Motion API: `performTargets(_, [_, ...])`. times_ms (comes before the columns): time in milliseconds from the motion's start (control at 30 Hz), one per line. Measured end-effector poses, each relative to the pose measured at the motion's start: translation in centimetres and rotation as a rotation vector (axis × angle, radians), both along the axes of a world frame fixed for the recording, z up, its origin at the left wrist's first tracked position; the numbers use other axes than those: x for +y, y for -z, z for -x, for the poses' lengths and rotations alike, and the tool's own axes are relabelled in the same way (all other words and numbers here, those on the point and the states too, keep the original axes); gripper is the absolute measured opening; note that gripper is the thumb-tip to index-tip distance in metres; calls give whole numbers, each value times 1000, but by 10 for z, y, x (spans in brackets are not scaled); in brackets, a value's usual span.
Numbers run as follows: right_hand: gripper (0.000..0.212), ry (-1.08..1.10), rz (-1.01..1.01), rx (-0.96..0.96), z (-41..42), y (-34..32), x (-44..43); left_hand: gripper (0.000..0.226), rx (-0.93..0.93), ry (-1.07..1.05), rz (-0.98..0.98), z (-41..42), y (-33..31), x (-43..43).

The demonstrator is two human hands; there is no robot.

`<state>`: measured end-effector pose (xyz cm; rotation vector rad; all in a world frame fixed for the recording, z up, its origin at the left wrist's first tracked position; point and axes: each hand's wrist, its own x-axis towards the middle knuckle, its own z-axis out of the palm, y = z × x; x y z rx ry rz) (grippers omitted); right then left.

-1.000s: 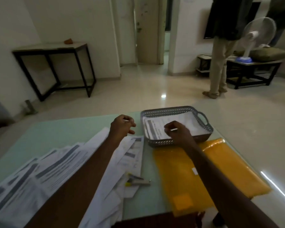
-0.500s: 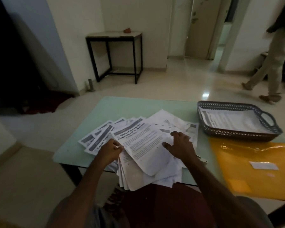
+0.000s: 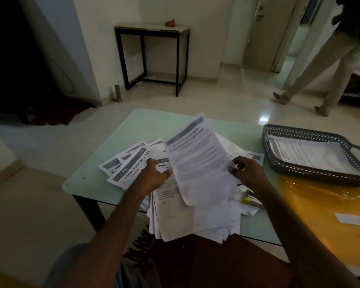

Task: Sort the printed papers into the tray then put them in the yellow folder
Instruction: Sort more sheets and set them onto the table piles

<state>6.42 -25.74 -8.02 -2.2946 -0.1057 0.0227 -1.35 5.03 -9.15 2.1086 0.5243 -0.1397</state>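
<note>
A loose pile of printed papers (image 3: 193, 219) is spread over the pale green table (image 3: 146, 125), partly hanging over its near edge. One printed sheet (image 3: 197, 161) is raised and tilted above the pile. My right hand (image 3: 247, 172) pinches its right edge, and my left hand (image 3: 154, 175) holds its left edge with curled fingers. At the right stands the dark perforated tray (image 3: 312, 173) with printed sheets lying inside. The yellow folder (image 3: 320, 206) lies flat in front of the tray at the table's right side.
A yellow marker (image 3: 246, 199) lies among the papers by my right wrist. A person (image 3: 316, 59) walks across the floor at the back right. A small black-framed side table (image 3: 154, 55) stands against the far wall.
Both hands left the tray and came to the paper pile as the view swung left. The top sheet, flat on the pile half a second ago, is now lifted between my hands.
</note>
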Motion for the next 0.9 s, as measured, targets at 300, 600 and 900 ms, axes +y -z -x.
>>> performTargets(300, [18, -254, -580, 243, 52, -12, 23, 53, -364, -230, 479, 11, -22, -11])
performTargets(600, [49, -133, 224, 109, 51, 18, 34, 26, -512, -392, 385, 10, -18, 13])
performTargets(900, [57, -142, 200, 204, 39, 32, 31, 23, -528, -397, 397, 7, -18, 13])
